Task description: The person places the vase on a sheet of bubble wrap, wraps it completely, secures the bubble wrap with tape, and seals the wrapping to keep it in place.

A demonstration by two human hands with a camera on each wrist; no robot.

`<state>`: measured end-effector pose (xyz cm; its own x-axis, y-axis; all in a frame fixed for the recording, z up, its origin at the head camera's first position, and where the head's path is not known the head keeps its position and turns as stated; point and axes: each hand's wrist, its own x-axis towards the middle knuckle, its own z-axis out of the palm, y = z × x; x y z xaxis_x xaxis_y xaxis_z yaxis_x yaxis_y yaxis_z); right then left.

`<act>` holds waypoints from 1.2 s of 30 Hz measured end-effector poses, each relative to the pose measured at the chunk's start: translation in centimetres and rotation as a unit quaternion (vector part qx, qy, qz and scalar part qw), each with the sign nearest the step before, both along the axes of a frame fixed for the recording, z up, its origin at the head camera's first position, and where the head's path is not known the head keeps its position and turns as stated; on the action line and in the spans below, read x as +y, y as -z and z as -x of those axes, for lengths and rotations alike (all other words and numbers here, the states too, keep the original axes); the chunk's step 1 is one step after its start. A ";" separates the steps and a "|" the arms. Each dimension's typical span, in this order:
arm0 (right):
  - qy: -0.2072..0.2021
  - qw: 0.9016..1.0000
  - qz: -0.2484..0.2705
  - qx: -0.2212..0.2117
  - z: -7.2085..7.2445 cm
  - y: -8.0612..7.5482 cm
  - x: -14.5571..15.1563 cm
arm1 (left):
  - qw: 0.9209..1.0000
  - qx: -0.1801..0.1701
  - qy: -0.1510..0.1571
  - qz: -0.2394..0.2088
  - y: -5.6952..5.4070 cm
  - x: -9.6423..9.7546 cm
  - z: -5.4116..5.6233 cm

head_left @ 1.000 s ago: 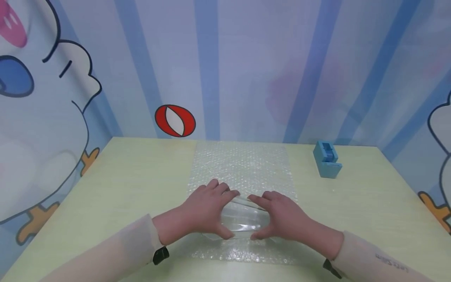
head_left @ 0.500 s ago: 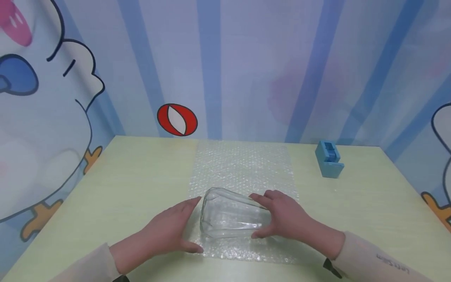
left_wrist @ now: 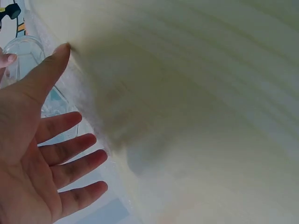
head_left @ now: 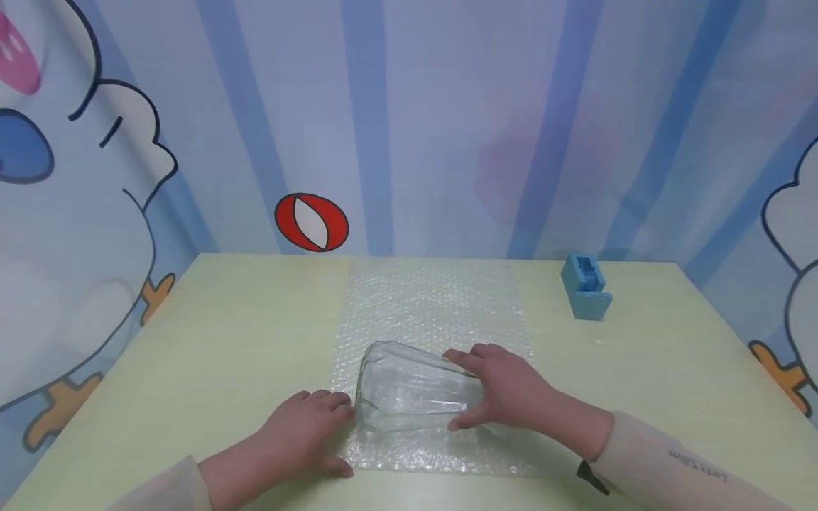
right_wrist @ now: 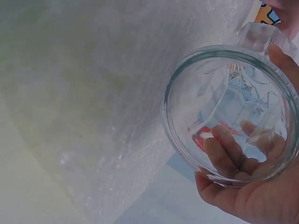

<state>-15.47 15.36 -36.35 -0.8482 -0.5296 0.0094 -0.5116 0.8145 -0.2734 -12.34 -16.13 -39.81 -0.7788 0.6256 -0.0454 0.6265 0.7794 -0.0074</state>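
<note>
A clear glass vase (head_left: 409, 390) with a faceted body lies on its side over a sheet of bubble wrap (head_left: 434, 305). My right hand (head_left: 517, 390) grips it near the mouth end, thumb on the near side and fingers on the far side. In the right wrist view, the round rim (right_wrist: 172, 93) faces the camera and the fingers show through the glass. My left hand (head_left: 297, 433) is by the sheet's left edge, fingertips close to the vase's base. The left wrist view shows its fingers spread and holding nothing.
A blue tape dispenser (head_left: 586, 289) stands at the back right of the pale yellow table (head_left: 255, 319). Behind the table rises a striped backdrop (head_left: 434, 128) with cartoon figures and a red-and-white ball.
My left hand has let go of the vase and moved left, then come down beside the bubble wrap's edge, uncovering the base. The right hand has kept its grip.
</note>
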 end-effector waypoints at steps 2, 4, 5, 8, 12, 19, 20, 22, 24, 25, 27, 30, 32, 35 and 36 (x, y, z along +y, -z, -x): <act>0.000 1.000 -0.001 -0.003 0.0 -0.1 -0.1 | 1.000 0.019 0.023 0.007 0.0 -0.2 0.1; 0.003 1.000 -0.005 -0.008 0.0 -0.2 -0.2 | 0.998 0.034 0.049 0.009 -0.1 -0.2 0.0; 0.004 1.000 -0.007 -0.009 -0.1 -0.2 -0.1 | 0.996 0.051 0.070 0.005 -0.1 -0.2 0.0; 0.002 1.000 -0.014 -0.011 -0.1 -0.3 0.0 | 0.980 0.141 0.137 -0.006 -0.2 0.1 -0.4; -0.004 1.000 -0.011 -0.017 0.3 -0.3 0.2 | 0.928 0.309 0.208 -0.009 -0.1 0.9 -0.9; -0.011 0.999 0.002 -0.040 1.0 -0.3 0.2 | 0.876 0.406 0.260 0.022 0.5 2.4 -1.4; -0.011 0.999 0.002 -0.041 1.1 -0.4 0.2 | 0.869 0.418 0.264 0.021 0.6 2.6 -1.4; -0.011 0.999 0.003 -0.042 1.1 -0.4 0.2 | 0.858 0.437 0.271 0.015 0.7 3.2 -1.4; -0.010 0.999 0.003 -0.040 1.0 -0.4 0.1 | 0.850 0.446 0.280 0.008 0.9 3.8 -1.5; -0.009 0.999 0.003 -0.040 1.0 -0.4 0.1 | 0.846 0.449 0.286 0.007 0.9 4.2 -1.5; -0.007 0.999 0.004 -0.039 1.0 -0.4 0.1 | 0.844 0.446 0.298 0.011 0.8 4.8 -1.6; -0.007 0.999 0.004 -0.038 0.9 -0.4 0.1 | 0.846 0.431 0.312 0.036 0.3 5.2 -1.7; -0.006 0.999 0.001 -0.040 0.9 -0.4 0.1 | 0.854 0.413 0.311 0.057 -0.2 5.3 -1.7; -0.003 0.999 -0.004 -0.040 0.9 -0.4 0.0 | 0.857 0.414 0.299 0.065 -0.8 5.2 -1.2; -0.001 0.999 -0.005 -0.040 0.9 -0.4 -0.1 | 0.856 0.418 0.296 0.063 -0.9 5.1 -0.9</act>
